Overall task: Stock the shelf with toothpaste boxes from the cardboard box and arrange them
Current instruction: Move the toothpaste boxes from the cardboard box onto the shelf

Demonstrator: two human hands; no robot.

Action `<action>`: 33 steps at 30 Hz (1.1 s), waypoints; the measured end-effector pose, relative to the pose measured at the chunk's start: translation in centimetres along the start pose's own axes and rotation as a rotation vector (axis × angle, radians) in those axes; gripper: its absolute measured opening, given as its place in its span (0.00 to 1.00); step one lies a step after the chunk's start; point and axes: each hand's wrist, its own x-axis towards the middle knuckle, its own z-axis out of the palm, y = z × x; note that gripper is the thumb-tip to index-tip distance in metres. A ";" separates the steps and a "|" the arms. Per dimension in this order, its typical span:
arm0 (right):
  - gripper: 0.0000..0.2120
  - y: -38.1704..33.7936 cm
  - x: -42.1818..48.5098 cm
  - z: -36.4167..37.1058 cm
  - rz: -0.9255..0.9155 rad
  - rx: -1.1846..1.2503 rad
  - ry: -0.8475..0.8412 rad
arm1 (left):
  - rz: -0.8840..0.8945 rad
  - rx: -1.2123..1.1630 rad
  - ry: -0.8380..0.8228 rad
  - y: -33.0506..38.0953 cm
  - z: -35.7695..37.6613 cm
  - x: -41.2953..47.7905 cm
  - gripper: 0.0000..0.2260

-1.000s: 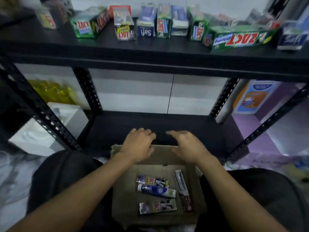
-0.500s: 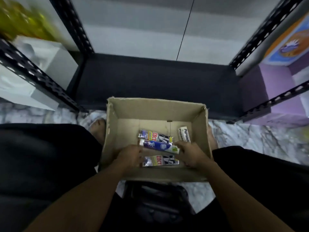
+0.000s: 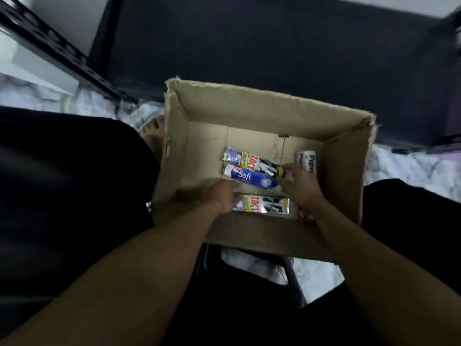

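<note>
A broad black metal shelf board (image 3: 262,46) spans the top of the view, well beyond both hands. The open brown cardboard box (image 3: 249,101) sits just before it on the pale marbled floor (image 3: 404,168), between the person's black-clad legs (image 3: 62,183). Both hands are down inside the carton. The right hand (image 3: 303,189) has its fingers curled round the right end of the long blue Safi toothpaste box (image 3: 250,178), which lies flat on the carton floor between the two hands. The left hand (image 3: 220,194) is at that pack's left end (motion blur hides the fingers, so I cannot tell whether it grips or only rests there). Just beyond the fingertips of both hands lies a silver Zact toothpaste box (image 3: 249,161), touching the blue one. A second silver Zact toothpaste box (image 3: 265,205) lies on the near side, between the two wrists. A white Pepsodent toothpaste box (image 3: 307,159) shows just past the right hand, partly covered by it.
</note>
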 end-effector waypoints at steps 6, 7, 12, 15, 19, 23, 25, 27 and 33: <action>0.20 0.3 2.8 1.5 0.056 0.032 -0.045 | -0.044 0.130 -0.049 -0.3 0.8 0.5 0.24; 0.21 0.4 3.0 1.7 0.048 0.008 -0.062 | -0.036 0.163 -0.042 -0.3 1.1 0.6 0.23; 0.26 1.4 3.9 2.5 0.095 -0.134 -0.125 | 0.033 0.288 -0.041 -0.6 1.2 0.7 0.25; 0.22 1.5 4.0 2.5 0.097 -0.147 -0.106 | 0.063 0.311 -0.042 -0.9 0.8 0.6 0.23; 0.21 1.3 4.3 2.6 0.083 -0.076 -0.115 | 0.029 0.225 -0.105 -1.4 0.9 0.5 0.22; 0.20 1.3 4.0 2.6 0.092 -0.008 -0.144 | -0.037 0.063 -0.173 -1.7 0.6 0.5 0.21; 0.19 1.4 4.0 2.6 0.081 0.007 -0.124 | -0.053 -0.030 -0.208 -1.9 0.4 0.5 0.22; 0.17 1.5 4.0 2.5 0.058 0.029 -0.092 | -0.077 -0.114 -0.215 -2.0 0.3 0.4 0.22; 0.32 1.4 4.0 2.4 0.101 0.007 -0.169 | -0.100 -0.161 -0.239 -2.1 0.7 0.5 0.26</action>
